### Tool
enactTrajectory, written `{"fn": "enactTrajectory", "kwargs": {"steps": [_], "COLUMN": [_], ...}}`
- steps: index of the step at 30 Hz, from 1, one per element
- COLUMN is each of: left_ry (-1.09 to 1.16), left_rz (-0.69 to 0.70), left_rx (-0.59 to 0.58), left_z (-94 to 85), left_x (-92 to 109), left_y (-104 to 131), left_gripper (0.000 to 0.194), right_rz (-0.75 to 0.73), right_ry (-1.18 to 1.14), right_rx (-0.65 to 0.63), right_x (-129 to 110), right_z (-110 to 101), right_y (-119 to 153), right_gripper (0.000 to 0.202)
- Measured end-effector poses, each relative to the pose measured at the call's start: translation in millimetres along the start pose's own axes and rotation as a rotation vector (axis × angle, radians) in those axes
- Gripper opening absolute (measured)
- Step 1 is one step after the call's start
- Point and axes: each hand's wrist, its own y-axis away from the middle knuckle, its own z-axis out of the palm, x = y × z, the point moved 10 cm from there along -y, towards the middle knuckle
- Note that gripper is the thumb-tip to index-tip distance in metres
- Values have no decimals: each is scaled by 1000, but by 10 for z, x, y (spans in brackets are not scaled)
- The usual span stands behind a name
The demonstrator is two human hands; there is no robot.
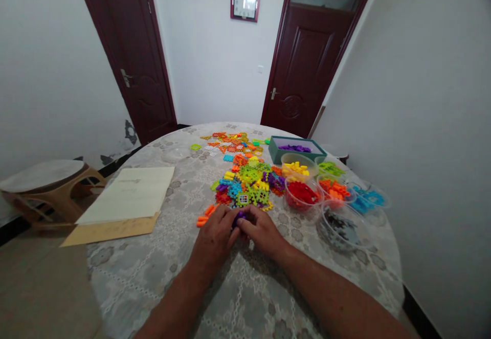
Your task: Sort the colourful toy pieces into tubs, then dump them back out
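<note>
My left hand (218, 232) and my right hand (263, 228) meet close to the near side of a pile of toy pieces. Between their closed fingers is a small purple plastic building piece (239, 218), gripped from both sides and partly covered. Just beyond my left hand lie several orange tube-shaped pieces (206, 215). Past both hands spreads a heap of colourful gear-edged building pieces (251, 175), green, yellow, blue, red and purple. One green piece (244, 199) with a white window insert rests at its near edge.
Clear bowls to the right hold red pieces (303, 194), yellow pieces (296, 169), orange pieces (334, 189), blue pieces (366, 199) and dark grey pieces (343, 224). Behind stands a green box (276, 151) with purple pieces. Paper sheets (126, 196) lie left, near a stool (42, 175).
</note>
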Motion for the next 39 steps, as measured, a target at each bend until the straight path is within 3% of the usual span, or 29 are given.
{"fn": "enactTrajectory", "kwargs": {"steps": [3, 6, 9, 12, 15, 17, 18, 20, 23, 25, 28, 30, 36, 39], "left_ry": [0, -15, 7, 66, 117, 119, 112, 97, 103, 101, 43, 16, -61, -93], "left_rz": [61, 70, 23, -69, -235, -330, -361, -403, -451, -479, -492, -457, -369, -344], "left_rx": [25, 89, 101, -1, -196, -319, -366, -415, -397, -371, -345, -318, -354, -372], "left_z": [-40, -143, -226, -225, -163, -154, -166, -220, -297, -299, -258, -244, -202, -190], "left_x": [68, 57, -78, -298, -535, -623, -641, -654, -709, -802, -957, -983, -841, -775], "left_y": [20, 28, 10, -34, -66, -80, -91, -127, -164, -145, -73, -42, 16, 27], "left_gripper": [36, 35, 27, 26, 29, 33, 35, 39, 40, 39, 38, 38, 33, 35], "right_rz": [18, 13, -10, -58, -43, 97, 118, 103, 35, -18, -94, -135, -189, -220], "right_ry": [73, 263, 525, 688, 739, 691, 637, 595, 553, 528, 501, 480, 525, 705], "right_rx": [-9, -59, -158, -208, -21, 197, 343, 504, 670, 746, 762, 712, 352, 264], "right_x": [-49, -254, -549, -855, -1122, -1184, -1254, -1387, -1530, -1566, -1523, -1429, -867, -570], "right_z": [-63, -179, -329, -642, -1317, -1915, -2216, -2625, -2985, -3073, -2933, -2654, -1231, -706], "right_y": [-27, 3, 62, -57, -506, -858, -996, -1224, -1359, -1329, -1187, -1024, -296, -25], "right_gripper": [12, 9, 12, 11, 6, 8, 11, 17, 29, 36, 32, 25, 29, 26]}}
